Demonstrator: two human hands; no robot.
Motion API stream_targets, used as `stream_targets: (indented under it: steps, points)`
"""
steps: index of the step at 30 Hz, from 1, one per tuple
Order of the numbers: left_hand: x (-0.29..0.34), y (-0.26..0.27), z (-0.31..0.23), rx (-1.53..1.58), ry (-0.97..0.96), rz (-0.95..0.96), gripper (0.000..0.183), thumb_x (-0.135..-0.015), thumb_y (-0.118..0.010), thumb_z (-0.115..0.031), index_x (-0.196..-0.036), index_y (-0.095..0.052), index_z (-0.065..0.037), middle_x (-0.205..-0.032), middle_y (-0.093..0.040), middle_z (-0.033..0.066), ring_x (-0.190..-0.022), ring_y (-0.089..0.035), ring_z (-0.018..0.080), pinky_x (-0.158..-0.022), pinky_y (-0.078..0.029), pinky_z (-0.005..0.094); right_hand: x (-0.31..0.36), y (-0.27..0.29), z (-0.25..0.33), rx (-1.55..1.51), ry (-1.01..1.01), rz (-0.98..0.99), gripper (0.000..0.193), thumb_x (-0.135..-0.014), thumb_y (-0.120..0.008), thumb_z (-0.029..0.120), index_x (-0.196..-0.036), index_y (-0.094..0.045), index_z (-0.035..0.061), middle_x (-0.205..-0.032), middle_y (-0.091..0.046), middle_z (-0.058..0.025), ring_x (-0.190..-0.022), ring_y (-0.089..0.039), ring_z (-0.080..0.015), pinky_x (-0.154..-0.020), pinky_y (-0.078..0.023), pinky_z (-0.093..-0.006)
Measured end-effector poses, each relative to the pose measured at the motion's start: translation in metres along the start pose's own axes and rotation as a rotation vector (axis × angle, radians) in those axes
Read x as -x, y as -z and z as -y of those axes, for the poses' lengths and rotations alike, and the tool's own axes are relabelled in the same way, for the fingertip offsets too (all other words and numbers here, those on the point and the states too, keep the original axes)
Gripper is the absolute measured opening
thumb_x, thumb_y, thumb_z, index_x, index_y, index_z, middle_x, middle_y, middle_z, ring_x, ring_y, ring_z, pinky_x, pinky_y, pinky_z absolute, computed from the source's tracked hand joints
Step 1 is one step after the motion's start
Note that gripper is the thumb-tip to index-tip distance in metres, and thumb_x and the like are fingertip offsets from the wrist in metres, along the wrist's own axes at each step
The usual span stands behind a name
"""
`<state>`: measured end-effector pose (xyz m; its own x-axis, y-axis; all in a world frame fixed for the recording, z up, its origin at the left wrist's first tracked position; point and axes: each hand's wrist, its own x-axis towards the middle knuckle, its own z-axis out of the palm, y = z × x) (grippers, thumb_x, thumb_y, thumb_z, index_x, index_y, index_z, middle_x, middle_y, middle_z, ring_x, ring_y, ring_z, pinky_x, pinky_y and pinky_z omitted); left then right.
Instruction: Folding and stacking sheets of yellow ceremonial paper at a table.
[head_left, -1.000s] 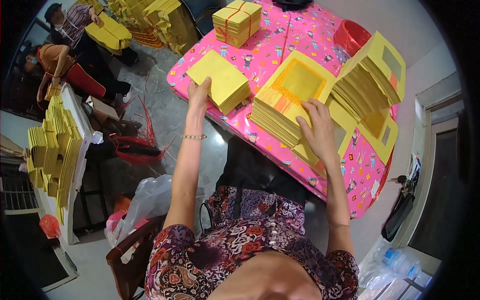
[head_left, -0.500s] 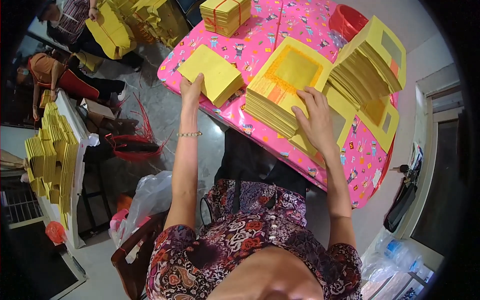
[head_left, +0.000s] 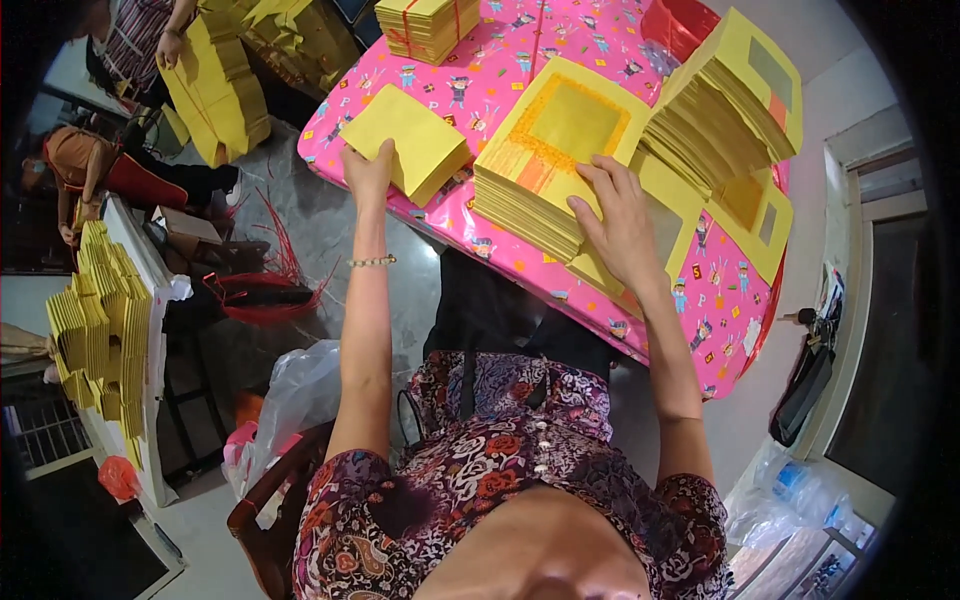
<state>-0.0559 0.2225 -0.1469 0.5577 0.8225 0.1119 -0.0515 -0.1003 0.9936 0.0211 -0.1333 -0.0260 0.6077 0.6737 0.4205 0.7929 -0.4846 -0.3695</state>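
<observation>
My left hand holds the near-left edge of a small stack of plain yellow paper, thumb toward the top and the other fingers partly hidden along the side. To the right lies a taller stack of yellow paper, its top sheet printed with an orange frame and a gold square. My right hand rests on that stack's right edge, fingers slightly spread and lying on the paper. More yellow sheets lie beneath and beside the right hand.
A pink patterned cloth covers the table. A leaning yellow pile, a red basin and a tied yellow bundle stand farther back. At left are a white table with yellow stacks, red string and two other people.
The table and its stacks sit slightly higher and farther left in the picture. Both hands keep their places on the paper. A person at far left has shifted the yellow bundle a little.
</observation>
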Motion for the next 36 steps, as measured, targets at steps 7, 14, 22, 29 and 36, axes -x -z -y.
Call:
stream_targets:
  steps: [7, 14, 22, 29, 36]
  points:
    - [0.024, -0.026, -0.04, -0.992, -0.37, -0.332, 0.071, -0.07, -0.071, -0.014, -0.13, -0.036, 0.003, -0.113, -0.053, 0.0234, -0.112, -0.048, 0.036, -0.097, -0.034, 0.0471, 0.005, 0.006, -0.005, 0.025, 0.027, 0.059, 0.047, -0.082, -0.065, 0.033, -0.116, -0.054, 0.0023, -0.124, -0.049, -0.0182, -0.117, -0.047, -0.0346, -0.095, -0.041, -0.0451]
    - [-0.003, -0.034, -0.022, -0.768, -0.571, 0.074, 0.039, -0.08, -0.059, -0.014, -0.119, -0.056, -0.009, -0.117, -0.052, 0.018, -0.11, -0.047, 0.0372, -0.096, -0.034, 0.0464, 0.007, 0.008, -0.006, -0.007, 0.055, 0.049, 0.051, -0.082, -0.065, 0.037, -0.118, -0.053, 0.0026, -0.126, -0.047, -0.0196, -0.12, -0.045, -0.0362, -0.097, -0.039, -0.0462]
    - [0.026, -0.072, -0.029, -1.155, -0.445, 0.06, 0.064, -0.082, -0.054, -0.058, -0.132, -0.05, -0.018, -0.13, -0.042, 0.02, -0.12, -0.034, 0.0395, -0.098, -0.027, 0.0512, 0.011, 0.002, -0.014, 0.005, 0.068, 0.013, 0.05, -0.081, -0.067, 0.038, -0.118, -0.054, 0.0059, -0.127, -0.048, -0.0152, -0.122, -0.045, -0.0334, -0.095, -0.039, -0.0464]
    - [0.024, -0.075, -0.022, -1.236, -0.496, 0.098, 0.064, -0.084, -0.051, -0.059, -0.134, -0.047, -0.019, -0.138, -0.037, 0.0207, -0.123, -0.031, 0.0392, -0.1, -0.024, 0.0515, 0.014, -0.004, -0.013, -0.123, 0.017, -0.061, 0.033, -0.077, -0.071, 0.034, -0.1, -0.067, 0.0104, -0.114, -0.06, -0.011, -0.12, -0.049, -0.0328, -0.097, -0.041, -0.0442]
    - [0.02, -0.07, -0.027, -1.158, -0.43, 0.151, 0.069, -0.088, -0.045, -0.059, -0.141, -0.036, -0.014, -0.141, -0.032, 0.0238, -0.126, -0.029, 0.0425, -0.103, -0.022, 0.0538, 0.014, -0.011, -0.009, -0.26, -0.087, -0.195, 0.017, -0.075, -0.072, 0.028, -0.082, -0.075, 0.0126, -0.104, -0.065, -0.0099, -0.114, -0.054, -0.0306, -0.09, -0.046, -0.0384]
